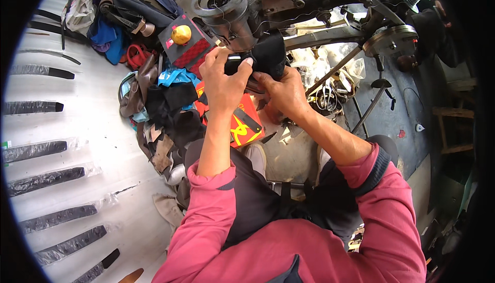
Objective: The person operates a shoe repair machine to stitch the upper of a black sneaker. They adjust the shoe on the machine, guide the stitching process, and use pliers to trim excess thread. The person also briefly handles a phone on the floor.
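Observation:
A black, soft-looking piece (269,56) is held up by both hands against the lower end of a metal cobbler-style sewing machine (238,33). My left hand (227,76) grips its left side, with the thumb pressed on top near the machine's cylinder. On the right lower edge, my right hand (284,89) pinches it with the thumb on the near side. A darker, brownish rim shows between the two hands. The fingers behind the piece are hidden, and whether it is a shoe or a bag cannot be made out.
At left lies a heap of bags and cloth (170,97). A yellow round fruit (181,35) rests on a dark box beside it. Below my hands is a red and yellow box (245,123). A handwheel (390,40) stands right; wrapped black strips (46,180) line the pale surface left.

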### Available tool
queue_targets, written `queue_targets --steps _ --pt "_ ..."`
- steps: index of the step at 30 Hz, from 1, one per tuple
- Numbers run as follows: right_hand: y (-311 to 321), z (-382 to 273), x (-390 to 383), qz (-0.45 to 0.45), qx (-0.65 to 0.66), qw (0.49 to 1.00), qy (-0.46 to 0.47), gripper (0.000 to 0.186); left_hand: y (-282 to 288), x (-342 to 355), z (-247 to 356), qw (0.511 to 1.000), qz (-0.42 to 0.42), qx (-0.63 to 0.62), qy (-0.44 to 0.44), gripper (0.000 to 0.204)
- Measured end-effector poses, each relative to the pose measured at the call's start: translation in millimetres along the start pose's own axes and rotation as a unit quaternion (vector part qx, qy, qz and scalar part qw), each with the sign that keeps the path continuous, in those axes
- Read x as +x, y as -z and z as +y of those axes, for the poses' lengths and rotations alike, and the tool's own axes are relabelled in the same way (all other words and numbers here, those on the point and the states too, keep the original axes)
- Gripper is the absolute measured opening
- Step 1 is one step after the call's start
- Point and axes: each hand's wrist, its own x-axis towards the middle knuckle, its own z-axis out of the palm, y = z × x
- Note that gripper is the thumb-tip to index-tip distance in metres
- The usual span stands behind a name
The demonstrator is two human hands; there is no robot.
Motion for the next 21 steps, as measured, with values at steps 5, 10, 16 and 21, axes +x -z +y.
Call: queue_targets --steps 5,10,16,21 --pt "5 2 8 -0.006 -0.064 0.998 -0.024 0.018 -11 -5 1 0.998 0.058 0.025 -0.008 0.046" --pt "17 -7 6 -0.070 -0.150 0.986 -0.028 0.024 -13 -9 3 0.995 0.084 0.048 0.005 0.044" --pt "74 -39 -2 -0.220 -0.354 0.908 -0.052 0.043 -16 -12 7 0.993 0.106 0.039 0.013 0.045" --pt "192 -90 -10 -0.153 -0.464 0.863 -0.129 0.047 -13 -12 7 0.995 0.092 0.034 0.028 0.040"
